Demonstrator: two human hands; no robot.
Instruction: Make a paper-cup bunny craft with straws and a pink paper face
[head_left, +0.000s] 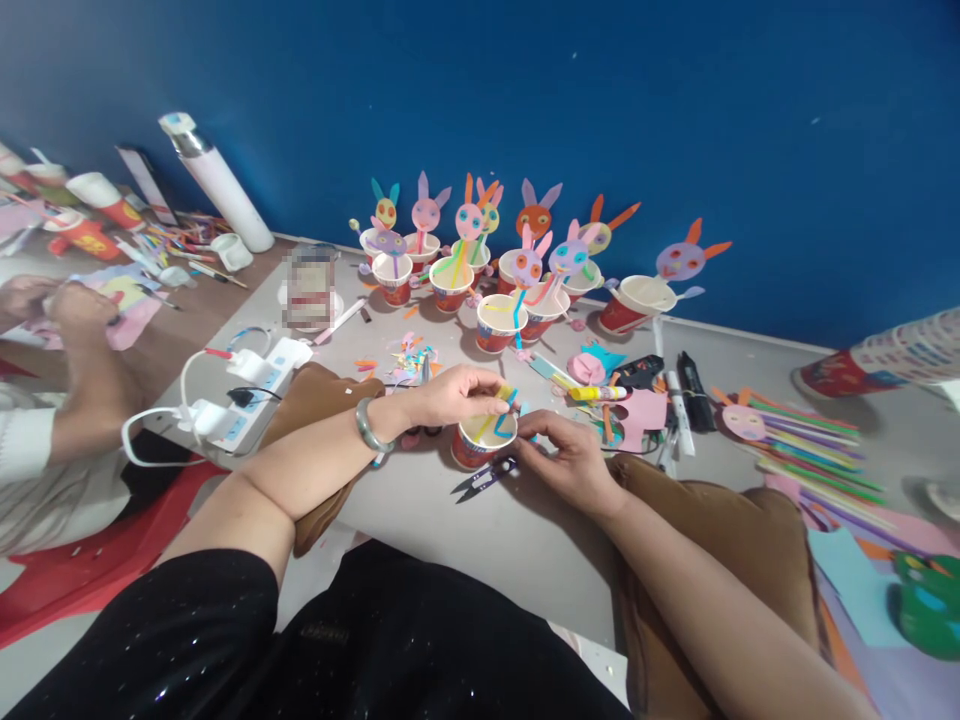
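Observation:
A red paper cup (pixel 472 455) with a white inside stands before me, yellow and blue straws (pixel 501 422) in it. My left hand (pixel 465 393) reaches over the rim, its thumb and fingers pinched on the upper ends of the straws. Close against the cup's right side is my right hand (pixel 566 455), fingers bent and drawn together near a small blue end; what they grip is too small to make out. Dark thread snips (pixel 486 480) lie with their blades apart just below the cup, near my right fingertips.
Several finished rabbit-faced cups (pixel 451 290) stand along the blue wall. Markers (pixel 600 393) and paper scraps lie to the right, with coloured straws (pixel 814 445) beyond. Brown cushions (pixel 720 540) flank my arms. A power strip (pixel 262 390) and a co-worker's hands (pixel 82 305) are at left.

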